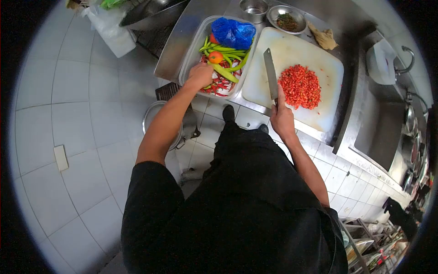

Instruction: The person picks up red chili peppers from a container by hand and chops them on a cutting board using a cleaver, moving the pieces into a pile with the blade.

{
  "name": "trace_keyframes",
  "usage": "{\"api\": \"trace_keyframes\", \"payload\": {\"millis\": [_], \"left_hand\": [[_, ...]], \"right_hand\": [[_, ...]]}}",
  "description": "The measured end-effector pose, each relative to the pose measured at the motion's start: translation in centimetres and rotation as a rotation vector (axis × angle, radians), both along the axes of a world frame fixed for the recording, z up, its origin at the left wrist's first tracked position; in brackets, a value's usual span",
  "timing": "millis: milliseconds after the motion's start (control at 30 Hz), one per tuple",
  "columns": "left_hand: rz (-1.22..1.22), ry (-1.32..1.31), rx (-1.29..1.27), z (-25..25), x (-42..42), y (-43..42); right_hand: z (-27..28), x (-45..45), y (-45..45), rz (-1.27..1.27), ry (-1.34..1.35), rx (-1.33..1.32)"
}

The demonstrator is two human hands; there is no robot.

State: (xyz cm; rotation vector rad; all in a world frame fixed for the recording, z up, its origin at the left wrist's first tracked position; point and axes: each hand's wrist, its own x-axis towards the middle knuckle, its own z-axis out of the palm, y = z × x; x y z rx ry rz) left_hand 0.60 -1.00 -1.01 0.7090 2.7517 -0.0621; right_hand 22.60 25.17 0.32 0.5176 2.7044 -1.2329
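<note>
Head: knife (270, 68) in right hand (283, 119)

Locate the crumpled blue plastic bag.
In the head view, the blue bag lies at the far end of the clear plastic tub, left of the white rectangular cutting board.

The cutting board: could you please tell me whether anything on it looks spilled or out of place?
A few red bits lie loose on the cutting board, apart from the chopped red pile. They look slightly stray, but nothing else there stands out.
</note>
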Motion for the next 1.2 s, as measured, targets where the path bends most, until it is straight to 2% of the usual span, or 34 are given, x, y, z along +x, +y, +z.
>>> {"api": "trace_keyframes", "payload": {"millis": [67,167,267,400,500,633,733,800,933,1200], "left_hand": [[0.029,-0.026,-0.001,0.4,-0.1,-0.3],[0.034,0.058,0.208,2.5,0.8,-1.0],[0.06,0.209,0.495,4.6,1.4,-1.0],[0.345,-0.03,1.001,9.1,4.5,2.2],[0.332,-0.227,1.155,10.5,9.0,6.1],[0.277,-0.292,1.073,5.2,12.5,10.9],[0.274,-0.228,1.027,-0.6,12.0,13.6],[0.172,-0.124,0.992,-2.9,11.6,14.5],[0.01,0.045,0.964,-4.7,11.6,14.7],[0.038,0.105,0.944,-5.7,12.1,13.0]], "right_hand": [[0.8,0.2,0.4,0.006,-0.064,0.008],[-1.5,0.8,0.8,0.004,0.162,0.056],[-0.6,0.7,1.2,-0.001,0.079,0.076],[-1.8,1.1,2.0,-0.01,0.179,0.117],[-1.4,0.9,2.4,-0.042,0.094,0.076],[-1.8,0.8,2.7,-0.056,0.102,0.128],[-1.2,0.9,3.4,-0.058,0.059,0.135],[-1.1,0.9,3.8,-0.05,0.033,0.158],[-1.4,0.9,4.0,-0.032,0.07,0.162],[-0.8,1.1,3.8,-0.014,0.053,0.161]]}}
